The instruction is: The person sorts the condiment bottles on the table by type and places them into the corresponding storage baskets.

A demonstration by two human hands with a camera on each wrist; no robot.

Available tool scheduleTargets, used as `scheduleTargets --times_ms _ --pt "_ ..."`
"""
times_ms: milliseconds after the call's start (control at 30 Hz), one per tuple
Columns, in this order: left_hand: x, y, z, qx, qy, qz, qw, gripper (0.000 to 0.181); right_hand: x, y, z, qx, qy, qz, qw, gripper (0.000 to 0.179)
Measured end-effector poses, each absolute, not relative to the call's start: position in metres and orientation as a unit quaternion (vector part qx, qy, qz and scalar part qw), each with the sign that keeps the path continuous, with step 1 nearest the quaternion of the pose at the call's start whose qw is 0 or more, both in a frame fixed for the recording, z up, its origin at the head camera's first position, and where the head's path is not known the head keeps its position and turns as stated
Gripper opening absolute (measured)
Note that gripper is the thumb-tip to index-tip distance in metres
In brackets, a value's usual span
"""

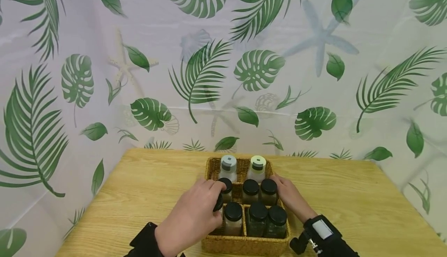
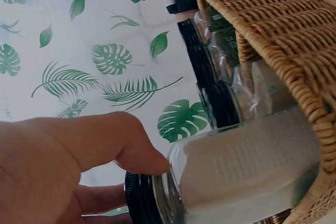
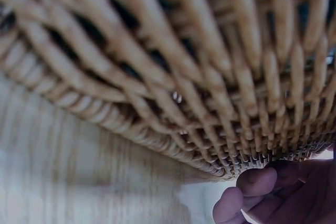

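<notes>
A brown wicker basket with compartments stands on the table, holding several clear jars with black lids. My left hand reaches over its left side. It grips a jar of pale powder around the black lid and neck, thumb on the near side and fingers behind. The jar's lower part is inside the basket, and in the head view the hand hides most of it. My right hand holds the basket's right side near the back, some fingers curled against the outer wall; its thumb is hidden.
Two white bottles, one with a bluish cap and one with a yellow cap, stand in the rear compartment. Black-lidded jars fill the front and middle compartments. A leaf-print cloth hangs behind the wooden table.
</notes>
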State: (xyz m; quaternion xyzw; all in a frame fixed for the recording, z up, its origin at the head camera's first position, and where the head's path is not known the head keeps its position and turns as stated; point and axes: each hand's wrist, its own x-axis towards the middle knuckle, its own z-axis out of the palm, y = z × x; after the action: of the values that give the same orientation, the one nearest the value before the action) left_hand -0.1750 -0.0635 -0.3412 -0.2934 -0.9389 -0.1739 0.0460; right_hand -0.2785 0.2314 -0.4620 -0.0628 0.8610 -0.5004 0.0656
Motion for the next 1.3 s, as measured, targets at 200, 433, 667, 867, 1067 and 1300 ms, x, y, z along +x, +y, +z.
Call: scheduleTargets --times_ms 200,433,667,867,1067,1300 --pt "-0.179 -0.065 -0.354 -0.295 -0.937 -0.183 0.032 0.044 -0.281 0.229 -0.46 -0.061 0.862 -0.499 0.061 0.056" --pt "-0.184 -0.067 -0.37 -0.299 -0.936 -0.182 0.03 0.034 -0.282 0.227 -0.457 -0.061 0.864 -0.494 0.068 0.057" --pt "-0.187 -0.067 -0.376 -0.296 -0.938 -0.178 0.019 0.033 -0.282 0.227 -0.455 -0.061 0.864 -0.495 0.069 0.058" --pt "-0.188 -0.068 -0.379 -0.304 -0.936 -0.175 0.025 0.033 -0.281 0.23 -0.454 -0.067 0.863 -0.496 0.067 0.056" --pt "-0.186 -0.071 -0.381 -0.304 -0.934 -0.188 0.017 0.04 -0.28 0.231 -0.456 -0.07 0.863 -0.497 0.062 0.055" --pt "-0.19 -0.08 -0.378 -0.234 -0.936 -0.243 0.099 0.036 -0.279 0.231 -0.462 -0.055 0.865 -0.495 0.059 0.056"
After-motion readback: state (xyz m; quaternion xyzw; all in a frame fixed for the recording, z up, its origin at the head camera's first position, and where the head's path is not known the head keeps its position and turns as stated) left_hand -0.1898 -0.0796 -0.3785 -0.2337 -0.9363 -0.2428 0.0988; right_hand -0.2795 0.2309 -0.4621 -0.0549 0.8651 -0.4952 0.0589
